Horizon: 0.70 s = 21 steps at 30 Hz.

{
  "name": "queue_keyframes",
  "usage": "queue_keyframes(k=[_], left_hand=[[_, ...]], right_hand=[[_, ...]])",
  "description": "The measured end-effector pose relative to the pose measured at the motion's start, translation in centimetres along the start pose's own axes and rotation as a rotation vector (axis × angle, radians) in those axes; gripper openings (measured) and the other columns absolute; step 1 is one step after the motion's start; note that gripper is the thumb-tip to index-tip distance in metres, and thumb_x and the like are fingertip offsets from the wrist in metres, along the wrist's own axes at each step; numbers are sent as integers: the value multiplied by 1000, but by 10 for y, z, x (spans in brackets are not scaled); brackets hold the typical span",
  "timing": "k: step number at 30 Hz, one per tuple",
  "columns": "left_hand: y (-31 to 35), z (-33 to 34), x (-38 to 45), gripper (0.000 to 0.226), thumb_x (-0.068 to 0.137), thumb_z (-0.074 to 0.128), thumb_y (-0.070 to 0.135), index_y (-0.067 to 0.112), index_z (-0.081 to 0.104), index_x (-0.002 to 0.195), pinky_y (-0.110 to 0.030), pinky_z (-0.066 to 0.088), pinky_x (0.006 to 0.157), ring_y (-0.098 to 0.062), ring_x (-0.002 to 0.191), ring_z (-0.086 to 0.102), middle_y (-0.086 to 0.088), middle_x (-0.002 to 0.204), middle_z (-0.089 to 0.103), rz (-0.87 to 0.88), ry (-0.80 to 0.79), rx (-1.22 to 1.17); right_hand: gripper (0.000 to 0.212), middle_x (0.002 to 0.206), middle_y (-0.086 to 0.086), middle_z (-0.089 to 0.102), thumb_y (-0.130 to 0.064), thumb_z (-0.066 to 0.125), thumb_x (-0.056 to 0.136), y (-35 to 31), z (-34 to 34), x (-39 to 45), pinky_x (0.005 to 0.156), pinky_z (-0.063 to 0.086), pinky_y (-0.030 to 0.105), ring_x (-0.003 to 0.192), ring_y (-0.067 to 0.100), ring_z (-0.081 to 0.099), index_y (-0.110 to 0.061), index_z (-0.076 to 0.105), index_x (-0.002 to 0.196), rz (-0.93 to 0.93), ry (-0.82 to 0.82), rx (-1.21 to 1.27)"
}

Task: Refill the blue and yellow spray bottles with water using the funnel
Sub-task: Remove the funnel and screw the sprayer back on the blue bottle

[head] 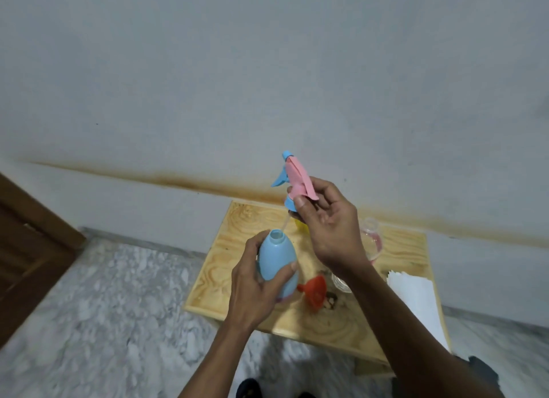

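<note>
Blue spray bottle [277,259]: uncapped, contents unseen, gripped by left hand [252,281] above wooden table [341,332] | right hand [329,228]: pinches lifted sprayer head [292,179], tube dangling | red funnel [315,290]: lying on table | clear jug [371,237]: behind.

The blue spray bottle [279,264] is egg-shaped and open-necked, its sprayer off; it is held tilted above the worktop [243,267] in the left hand [255,281]. Its spray head [295,179], pink with a blue nozzle, trigger and collar, is gripped in the right hand [329,222] above the bottle, and its thin clear dip tube [284,223] hangs down towards the bottle mouth. The yellow spray bottle [301,223] shows only as a sliver behind the right hand. The red funnel [315,290] lies on its side on the worktop, just beside the blue bottle's base.
</note>
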<state>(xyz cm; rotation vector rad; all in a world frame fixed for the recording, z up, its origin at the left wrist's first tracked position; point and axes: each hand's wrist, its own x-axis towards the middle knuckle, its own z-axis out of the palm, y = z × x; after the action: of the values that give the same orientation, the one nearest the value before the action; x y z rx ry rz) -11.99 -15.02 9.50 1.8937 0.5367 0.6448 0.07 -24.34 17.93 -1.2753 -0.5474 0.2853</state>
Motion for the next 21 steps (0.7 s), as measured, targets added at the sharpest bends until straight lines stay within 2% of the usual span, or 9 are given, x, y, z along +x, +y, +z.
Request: queue_keyframes(k=[2, 5, 8, 10, 15, 18, 21], left_hand=[[2, -2, 0, 65, 78, 72, 56, 38, 50, 136, -38, 56, 91, -6, 118, 60, 18, 133, 60, 16, 21, 12], [6, -6, 2, 66, 81, 63, 62, 48, 41, 141, -38, 53, 98, -8, 124, 58, 16, 141, 56, 35, 44, 13], [12, -14, 6, 60, 76, 61, 63, 68, 33, 129, -33, 54, 92, -1, 116, 59, 24, 135, 53, 29, 73, -28], [11, -19, 9, 56, 75, 61, 62, 70, 34, 123, -31, 55, 89, 2, 111, 60, 30, 129, 53, 37, 92, -49], [4, -36, 15, 54, 77, 59, 63, 77, 33, 122, -36, 53, 96, -4, 121, 57, 28, 132, 52, 64, 78, -33], [0, -47, 19, 53, 78, 59, 62, 76, 34, 123, -37, 52, 98, 3, 121, 55, 35, 129, 51, 96, 62, -14], [-3, -54, 24, 52, 78, 61, 62, 75, 35, 122, -42, 54, 95, -5, 119, 58, 32, 127, 53, 104, 54, -8]], right_hand=[[24, 114, 8, 72, -8, 60, 97, 2, 6, -3, 88, 56, 35, 108, 20, 69, -13, 61, 121, 8, -21, -18], [26, 113, -1, 72, -7, 60, 97, 2, 15, -6, 92, 56, 40, 109, 19, 69, -14, 60, 122, 21, -56, -44], [26, 111, 3, 73, -4, 59, 97, 2, 24, -9, 90, 55, 28, 107, 17, 69, -8, 60, 122, 37, -97, -53], [27, 111, 2, 73, -3, 59, 96, 3, 30, -11, 87, 53, 22, 107, 15, 69, -10, 60, 123, 48, -119, -52], [34, 115, 5, 72, -1, 65, 92, 8, 44, -10, 87, 52, 23, 110, 17, 68, -6, 59, 125, 80, -179, -35], [34, 114, 3, 72, -1, 68, 90, 10, 51, -8, 86, 52, 21, 108, 14, 68, -6, 62, 123, 81, -183, -96], [30, 110, 0, 73, -4, 67, 92, 10, 56, -7, 84, 52, 20, 107, 12, 68, -9, 64, 121, 89, -161, -143]])
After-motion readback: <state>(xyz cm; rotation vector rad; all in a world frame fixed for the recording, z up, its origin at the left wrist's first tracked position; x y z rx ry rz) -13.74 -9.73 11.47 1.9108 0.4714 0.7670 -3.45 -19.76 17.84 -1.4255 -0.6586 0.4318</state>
